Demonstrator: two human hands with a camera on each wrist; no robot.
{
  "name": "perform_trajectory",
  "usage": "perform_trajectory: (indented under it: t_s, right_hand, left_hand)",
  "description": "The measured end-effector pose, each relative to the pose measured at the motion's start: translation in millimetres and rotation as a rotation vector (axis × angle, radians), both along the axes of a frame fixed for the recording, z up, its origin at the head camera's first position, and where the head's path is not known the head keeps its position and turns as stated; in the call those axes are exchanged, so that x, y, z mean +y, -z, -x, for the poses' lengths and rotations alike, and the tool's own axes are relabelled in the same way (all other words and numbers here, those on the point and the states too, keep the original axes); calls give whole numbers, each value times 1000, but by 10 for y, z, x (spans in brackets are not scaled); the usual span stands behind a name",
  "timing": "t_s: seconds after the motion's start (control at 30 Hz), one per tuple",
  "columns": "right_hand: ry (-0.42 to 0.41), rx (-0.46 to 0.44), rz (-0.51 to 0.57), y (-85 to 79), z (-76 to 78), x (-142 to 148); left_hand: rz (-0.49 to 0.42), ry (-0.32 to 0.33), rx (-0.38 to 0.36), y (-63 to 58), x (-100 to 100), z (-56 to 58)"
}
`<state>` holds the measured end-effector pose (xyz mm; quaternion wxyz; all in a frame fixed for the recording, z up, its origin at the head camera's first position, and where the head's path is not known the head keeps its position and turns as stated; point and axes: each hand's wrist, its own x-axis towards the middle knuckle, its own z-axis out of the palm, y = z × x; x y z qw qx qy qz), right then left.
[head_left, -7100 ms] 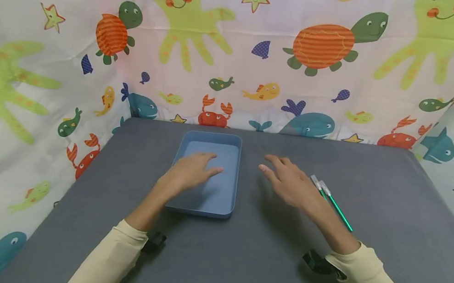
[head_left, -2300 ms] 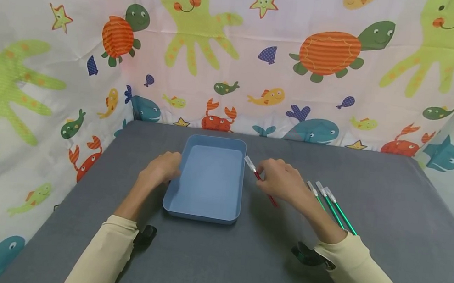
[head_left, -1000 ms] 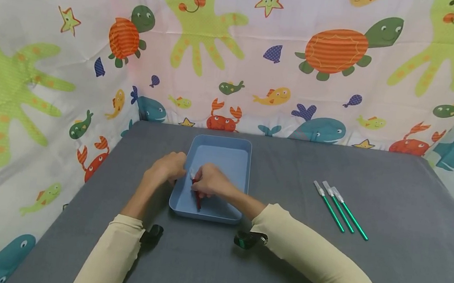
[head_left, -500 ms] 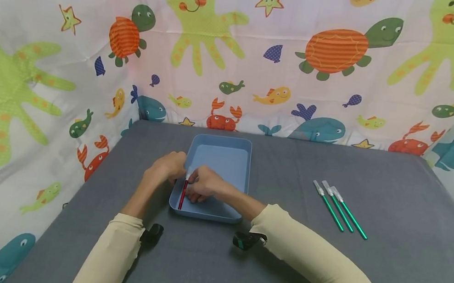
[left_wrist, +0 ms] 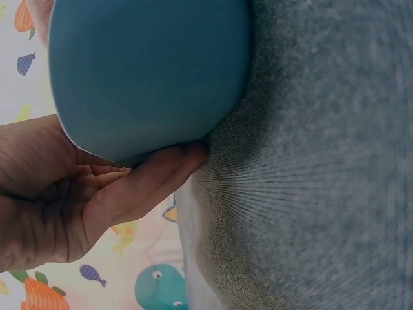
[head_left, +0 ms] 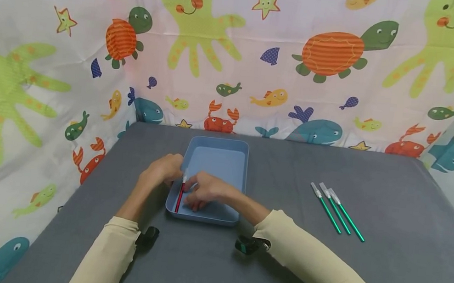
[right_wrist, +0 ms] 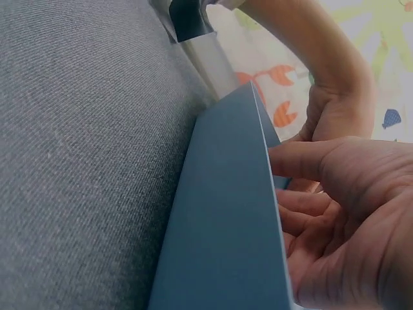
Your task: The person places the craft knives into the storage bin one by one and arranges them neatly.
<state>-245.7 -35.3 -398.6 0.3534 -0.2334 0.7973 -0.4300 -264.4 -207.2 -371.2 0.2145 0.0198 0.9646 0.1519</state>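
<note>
A blue tray (head_left: 229, 160) stands on the grey table. My left hand (head_left: 163, 169) grips its left wall; in the left wrist view the fingers (left_wrist: 145, 184) curl against the outside of the tray (left_wrist: 148, 71). Inside, a slim red pen-shaped tool (head_left: 180, 196) with a whitish clear cap lies along the left wall. My right hand (head_left: 205, 190) is lowered into the tray just right of this tool, its fingers loosely bent and pinching nothing. In the right wrist view the tray's near wall (right_wrist: 219, 213) hides the tool.
Three slim green tools (head_left: 336, 210) with whitish clear caps lie side by side on the table (head_left: 290, 176), right of the tray. A cloth printed with sea animals (head_left: 277, 59) hangs behind and at both sides.
My right hand has carried the red tool from right of the tray into it, set it along the left wall and let go. My left hand has taken hold of the tray's left side.
</note>
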Motion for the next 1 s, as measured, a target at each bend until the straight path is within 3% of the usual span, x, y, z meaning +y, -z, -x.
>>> perform_trajectory:
  t_s: [0.4,0.67,0.87,1.0]
  right_hand:
    - [-4,104,13,-90,2,353]
    - [110,141,67,-287,-18,868]
    - [187,249,60,-433,-54,1325]
    - [237,282,42,-448,-70,1625]
  left_hand:
    - [-9,1,-11,24,5,16]
    - [-34,-13,-16,37,5,5]
    - [-41,-43,-28,34,19,2]
    - [-42,-36,-22,22,21,6]
